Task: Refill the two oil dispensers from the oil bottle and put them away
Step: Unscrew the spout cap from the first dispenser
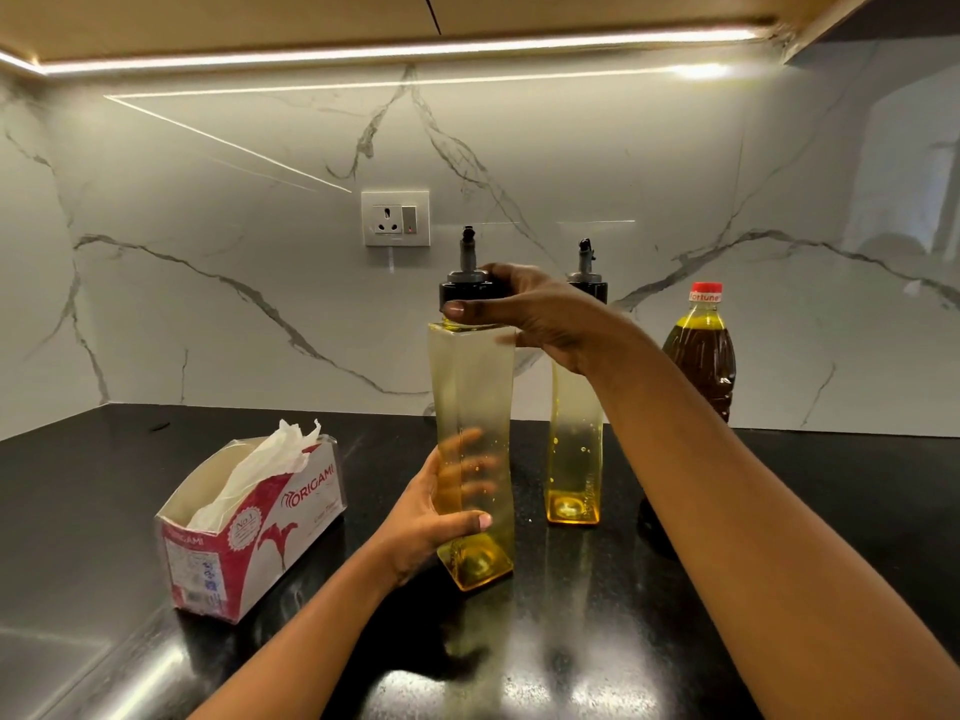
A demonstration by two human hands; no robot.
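Two tall square clear dispensers with black spout caps stand on the black counter (pixel 779 485), each with only a little yellow oil at the bottom. My left hand (pixel 431 517) grips the lower body of the near dispenser (pixel 470 387). My right hand (pixel 535 314) is curled round its black cap (pixel 462 291). The second dispenser (pixel 574 459) stands behind and to the right, partly hidden by my right forearm. The oil bottle (pixel 704 356), with a red cap and dark yellow oil, stands by the wall at the right.
An open red and white tissue box (pixel 249 527) sits to the left of the dispensers. A wall socket (pixel 396 218) is on the marble backsplash. A sink edge (pixel 41 662) shows at the lower left. Cabinets hang overhead.
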